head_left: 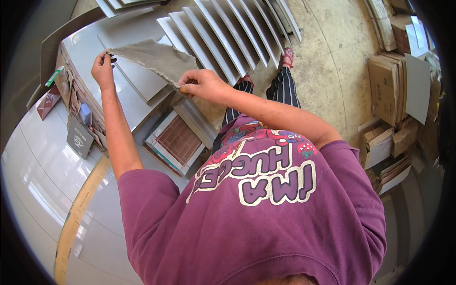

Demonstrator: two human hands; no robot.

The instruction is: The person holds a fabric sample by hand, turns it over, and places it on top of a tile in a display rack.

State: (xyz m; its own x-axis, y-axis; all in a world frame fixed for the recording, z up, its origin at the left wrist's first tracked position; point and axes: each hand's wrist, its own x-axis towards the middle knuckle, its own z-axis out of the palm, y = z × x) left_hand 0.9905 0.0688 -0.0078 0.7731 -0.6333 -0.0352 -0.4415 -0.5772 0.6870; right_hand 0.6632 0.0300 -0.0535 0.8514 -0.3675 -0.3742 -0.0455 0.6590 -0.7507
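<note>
A grey, rough-edged piece of cloth [154,58] is stretched between my two hands above a stack of grey tiles [137,80]. My left hand [103,66] pinches its far left corner. My right hand [202,84] grips its near right edge between thumb and fingers. The cloth hangs just over the top tile, and I cannot tell whether it touches it. My purple shirt fills the lower middle of the view.
A fanned row of grey tiles [232,33] leans at the upper middle. A brown-patterned tile [176,141] lies below the stack. Glossy white tiles [47,175] cover the left. Flattened cardboard boxes [392,85] pile at the right on the concrete floor [327,57].
</note>
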